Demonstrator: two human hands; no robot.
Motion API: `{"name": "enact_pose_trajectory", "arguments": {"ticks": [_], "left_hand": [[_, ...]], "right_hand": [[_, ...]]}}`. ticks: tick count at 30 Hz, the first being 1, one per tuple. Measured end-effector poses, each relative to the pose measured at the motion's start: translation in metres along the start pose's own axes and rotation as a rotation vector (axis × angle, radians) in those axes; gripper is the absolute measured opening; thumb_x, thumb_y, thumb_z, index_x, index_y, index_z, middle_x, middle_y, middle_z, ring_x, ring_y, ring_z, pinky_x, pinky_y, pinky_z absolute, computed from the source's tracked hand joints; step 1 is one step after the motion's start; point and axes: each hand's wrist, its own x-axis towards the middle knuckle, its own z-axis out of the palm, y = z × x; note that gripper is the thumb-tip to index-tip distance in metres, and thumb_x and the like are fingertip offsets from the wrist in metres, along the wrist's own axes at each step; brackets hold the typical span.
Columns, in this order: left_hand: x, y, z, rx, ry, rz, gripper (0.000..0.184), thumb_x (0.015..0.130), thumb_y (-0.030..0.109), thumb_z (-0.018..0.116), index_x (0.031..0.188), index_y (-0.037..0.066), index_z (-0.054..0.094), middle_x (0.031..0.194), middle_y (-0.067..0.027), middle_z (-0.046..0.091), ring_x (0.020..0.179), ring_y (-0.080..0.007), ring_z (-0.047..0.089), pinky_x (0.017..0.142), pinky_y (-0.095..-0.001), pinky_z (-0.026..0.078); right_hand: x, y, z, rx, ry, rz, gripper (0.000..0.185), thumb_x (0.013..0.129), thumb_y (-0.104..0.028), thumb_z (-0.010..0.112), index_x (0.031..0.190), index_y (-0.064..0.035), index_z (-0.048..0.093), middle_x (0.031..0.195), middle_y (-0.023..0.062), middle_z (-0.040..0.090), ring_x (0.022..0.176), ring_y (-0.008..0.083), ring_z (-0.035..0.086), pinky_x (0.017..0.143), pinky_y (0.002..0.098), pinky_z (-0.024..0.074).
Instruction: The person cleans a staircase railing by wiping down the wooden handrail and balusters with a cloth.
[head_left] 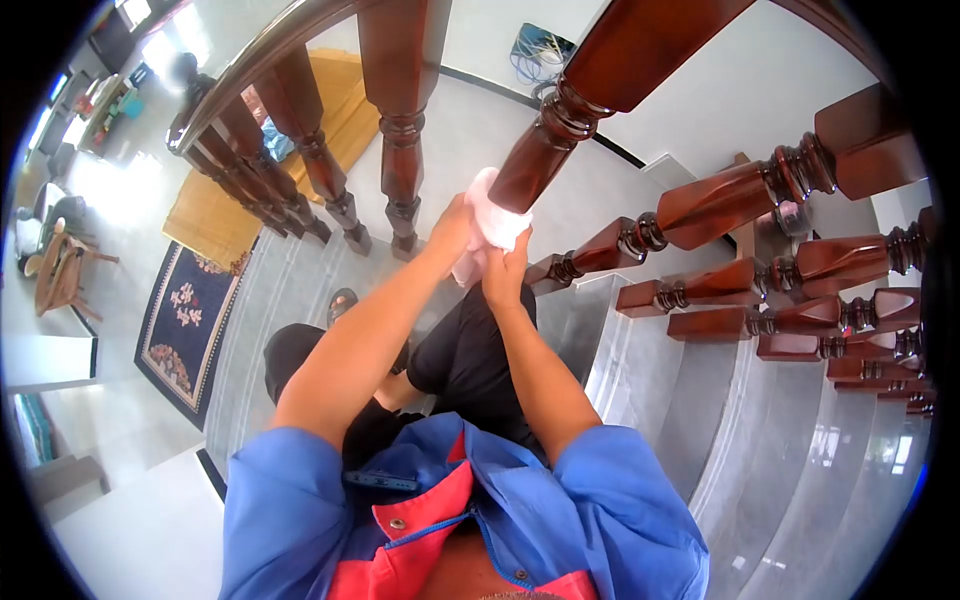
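A pale pink-white cloth [494, 222] is wrapped around the lower part of a dark red-brown wooden baluster [540, 150]. From the left side, my left hand [456, 228] grips the cloth against the wood, its fingers partly hidden by the fabric. My right hand [507, 268] holds the cloth's near side, just below and right of the left one, with the thumb up along it. The baluster's foot is hidden behind the cloth and my hands.
More balusters [402, 150] run off to the left under a curved handrail [265, 55], and others [720, 210] descend on the right beside grey stone stairs [690, 400]. A dark floral rug [185, 330], a yellow wooden piece [215, 215] and a wooden chair [65, 270] are at left. Coiled cables [540, 55] lie by the wall.
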Motion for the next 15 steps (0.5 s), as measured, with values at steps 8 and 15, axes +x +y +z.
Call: {"name": "enact_pose_trajectory", "arguments": {"ticks": [8,15], "left_hand": [[0.007,-0.015,0.012,-0.386,-0.029,0.105,0.039,0.106,0.016,0.037,0.14,0.005,0.053,0.13,-0.0078,0.062,0.117,-0.015,0.06,0.102,-0.0299,0.047],[-0.008,0.026,0.026,-0.389,0.071,0.058,0.035,0.107,0.021,0.045,0.133,0.001,0.058,0.117,-0.0104,0.066,0.106,-0.0179,0.062,0.095,-0.0319,0.049]], "right_hand": [[0.033,0.005,-0.022,0.564,-0.193,0.397,0.076,0.071,0.008,0.063,0.144,-0.005,0.044,0.134,0.0092,0.059,0.121,0.0211,0.058,0.104,0.0345,0.0473],[0.02,-0.042,-0.007,0.3,-0.054,0.221,0.059,0.087,-0.011,0.074,0.139,-0.0024,0.049,0.13,0.0089,0.062,0.117,0.0189,0.06,0.1,0.0321,0.0484]]}}
